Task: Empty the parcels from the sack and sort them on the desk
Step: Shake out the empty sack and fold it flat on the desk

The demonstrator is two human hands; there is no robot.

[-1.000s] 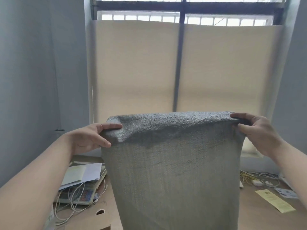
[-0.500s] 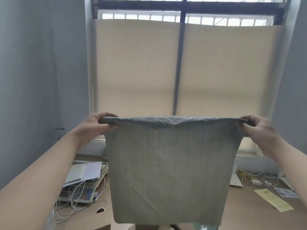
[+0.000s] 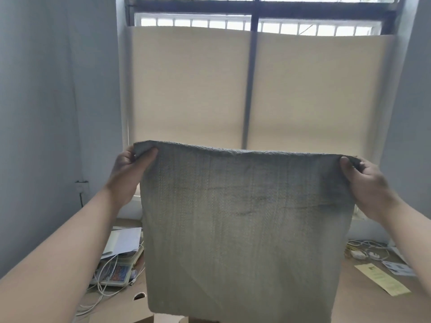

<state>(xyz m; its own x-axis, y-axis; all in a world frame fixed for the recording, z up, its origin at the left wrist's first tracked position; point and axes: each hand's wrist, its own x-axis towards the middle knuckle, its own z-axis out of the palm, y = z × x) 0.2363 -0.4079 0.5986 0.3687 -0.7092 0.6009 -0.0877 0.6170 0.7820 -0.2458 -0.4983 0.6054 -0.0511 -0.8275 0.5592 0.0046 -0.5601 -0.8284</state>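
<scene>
A grey woven sack point(image 3: 245, 229) hangs flat and limp in front of me, held up high above the desk point(image 3: 363, 304). My left hand point(image 3: 130, 173) pinches its upper left corner. My right hand point(image 3: 366, 183) pinches its upper right corner. The sack's lower edge hangs just above the desk and hides what lies behind it. No parcel shows clearly; only a strip of cardboard point(image 3: 121, 308) peeks out at the bottom left below the sack.
At the left, papers point(image 3: 123, 241) lie on a device with white cables point(image 3: 102, 285). At the right are more white cables and plugs point(image 3: 363, 251), a yellow slip point(image 3: 382, 279) and a printed leaflet point(image 3: 398, 268). A window with a beige blind point(image 3: 191, 85) is behind.
The sack has gone from bulging and low to flat, and both hands have lifted its upper corners higher, so its lower edge now shows above the desk.
</scene>
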